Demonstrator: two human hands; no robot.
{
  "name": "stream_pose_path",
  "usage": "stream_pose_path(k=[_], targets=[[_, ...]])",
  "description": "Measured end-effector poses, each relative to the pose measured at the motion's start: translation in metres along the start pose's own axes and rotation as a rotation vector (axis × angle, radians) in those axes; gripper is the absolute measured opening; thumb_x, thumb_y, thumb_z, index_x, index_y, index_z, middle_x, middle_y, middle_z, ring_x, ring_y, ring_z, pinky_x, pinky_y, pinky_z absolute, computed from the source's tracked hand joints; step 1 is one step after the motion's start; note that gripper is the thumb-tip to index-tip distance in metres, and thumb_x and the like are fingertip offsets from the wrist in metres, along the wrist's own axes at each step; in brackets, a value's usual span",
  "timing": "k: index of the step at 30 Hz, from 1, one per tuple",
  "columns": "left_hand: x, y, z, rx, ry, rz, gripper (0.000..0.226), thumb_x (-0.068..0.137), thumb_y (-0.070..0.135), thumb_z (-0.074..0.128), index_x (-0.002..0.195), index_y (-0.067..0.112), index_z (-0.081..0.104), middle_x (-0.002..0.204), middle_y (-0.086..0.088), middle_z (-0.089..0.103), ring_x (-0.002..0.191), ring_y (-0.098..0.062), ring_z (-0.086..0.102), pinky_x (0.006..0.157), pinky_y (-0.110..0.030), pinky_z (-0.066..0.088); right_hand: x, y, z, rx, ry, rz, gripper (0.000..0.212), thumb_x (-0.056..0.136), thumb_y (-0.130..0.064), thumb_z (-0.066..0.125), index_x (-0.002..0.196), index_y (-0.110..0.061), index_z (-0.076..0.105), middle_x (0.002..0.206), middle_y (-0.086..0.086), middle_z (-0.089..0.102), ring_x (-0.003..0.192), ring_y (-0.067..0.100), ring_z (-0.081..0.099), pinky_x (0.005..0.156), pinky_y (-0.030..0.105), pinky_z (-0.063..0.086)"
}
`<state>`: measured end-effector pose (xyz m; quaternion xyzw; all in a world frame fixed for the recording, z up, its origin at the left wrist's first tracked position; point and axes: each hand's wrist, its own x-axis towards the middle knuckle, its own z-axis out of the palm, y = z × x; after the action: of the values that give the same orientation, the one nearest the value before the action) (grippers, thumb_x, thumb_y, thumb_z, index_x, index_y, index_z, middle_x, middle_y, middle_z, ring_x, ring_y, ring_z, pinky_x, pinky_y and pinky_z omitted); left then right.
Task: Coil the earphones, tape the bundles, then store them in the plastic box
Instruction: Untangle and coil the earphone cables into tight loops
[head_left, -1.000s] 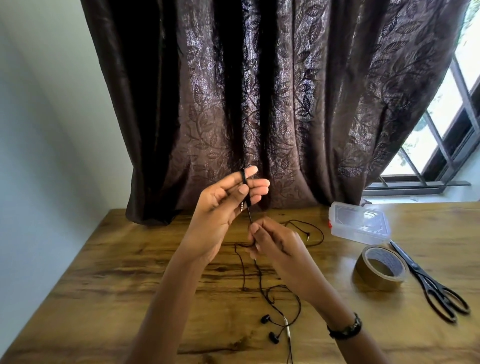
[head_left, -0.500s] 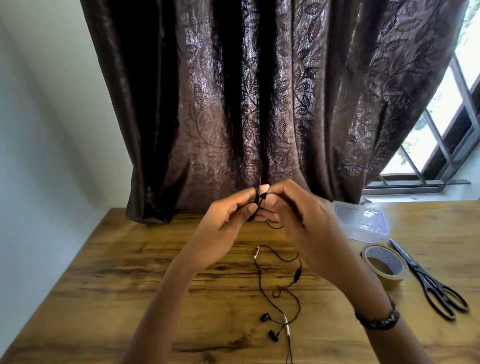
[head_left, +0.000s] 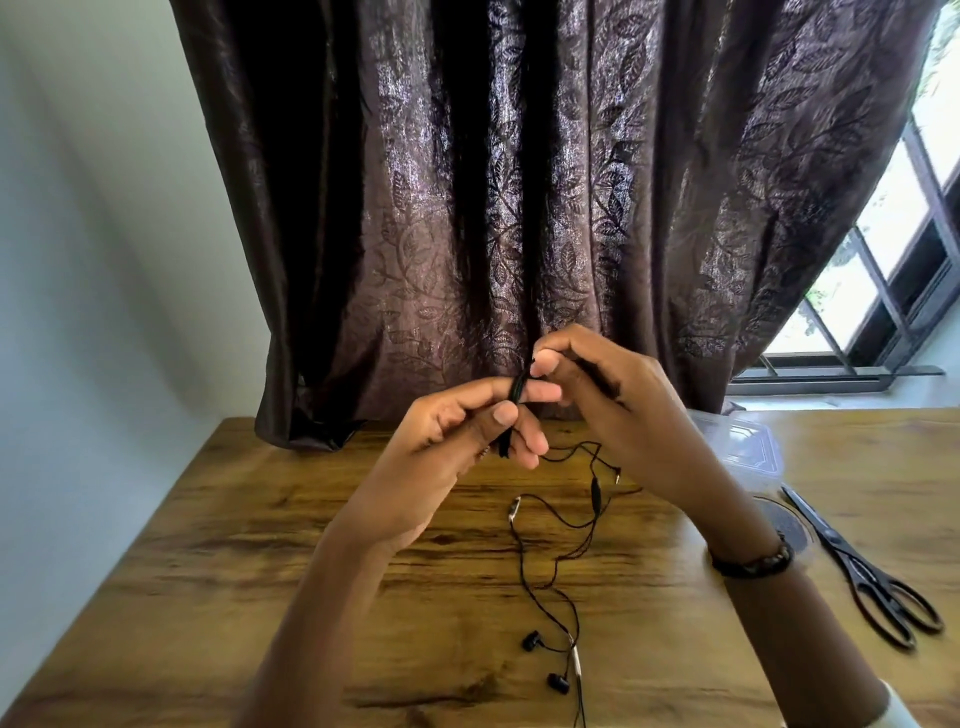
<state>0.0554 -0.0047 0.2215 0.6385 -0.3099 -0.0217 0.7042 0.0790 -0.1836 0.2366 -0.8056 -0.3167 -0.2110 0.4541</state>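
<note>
Nearest, two black earbuds (head_left: 544, 660) are seen lying on the wooden counter (head_left: 218, 561), their cable trailing upward. Above it, black cable loops (head_left: 516, 395) are wrapped round the left hand (head_left: 457, 452) fingers, while the cable is pinched by the right hand (head_left: 602, 410). Behind the right arm, the plastic box (head_left: 748, 441) sits beside scissors (head_left: 862, 571).

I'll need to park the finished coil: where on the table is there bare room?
Bare wood lies to the left of the left hand, out to the table edge. Crowded: loose earphones run down the centre, and the plastic box, tape roll and scissors fill the right side.
</note>
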Motion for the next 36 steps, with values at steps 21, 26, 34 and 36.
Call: stream_pose_path(k=[21, 26, 34, 36], targets=[[0.016, -0.017, 0.004, 0.076, 0.309, 0.032, 0.035, 0.097, 0.006, 0.044, 0.132, 0.006, 0.049, 0.103, -0.007, 0.073, 0.098, -0.016, 0.069, 0.082, -0.022, 0.052, -0.056, -0.002, 0.053, -0.004, -0.011, 0.166, 0.017, 0.100, -0.030, 0.046, 0.089, -0.024, 0.056, 0.060, -0.002, 0.054, 0.051, 0.019, 0.049, 0.044, 0.024, 0.038], [0.016, -0.023, 0.003, 0.197, 0.294, 0.043, 0.036, 0.099, 0.004, 0.042, 0.134, 0.010, 0.047, 0.104, -0.004, 0.072, 0.099, -0.014, 0.068, 0.085, -0.022, 0.052, -0.052, -0.009, 0.042, -0.129, -0.059, 0.117, 0.020, 0.100, -0.032, 0.045, 0.092, -0.019, 0.059, 0.060, -0.013, 0.050, 0.052, 0.008, 0.048, 0.049, 0.014, 0.034], [0.004, -0.021, 0.002, 0.201, 0.117, -0.008, 0.036, 0.096, 0.017, 0.043, 0.130, 0.014, 0.053, 0.106, 0.008, 0.071, 0.103, -0.011, 0.066, 0.088, -0.021, 0.050, -0.023, -0.013, 0.006, -0.201, -0.045, 0.052, 0.015, 0.101, -0.021, 0.047, 0.090, -0.018, 0.056, 0.071, -0.019, 0.052, 0.066, 0.001, 0.053, 0.060, 0.015, 0.037], [0.002, -0.018, 0.003, 0.192, 0.078, 0.009, 0.034, 0.096, 0.015, 0.040, 0.124, 0.004, 0.056, 0.097, -0.001, 0.072, 0.094, -0.016, 0.068, 0.083, -0.024, 0.052, -0.015, -0.013, -0.001, -0.225, -0.051, 0.017, 0.016, 0.101, -0.023, 0.045, 0.089, -0.017, 0.055, 0.074, -0.016, 0.053, 0.069, 0.004, 0.053, 0.061, 0.020, 0.040]])
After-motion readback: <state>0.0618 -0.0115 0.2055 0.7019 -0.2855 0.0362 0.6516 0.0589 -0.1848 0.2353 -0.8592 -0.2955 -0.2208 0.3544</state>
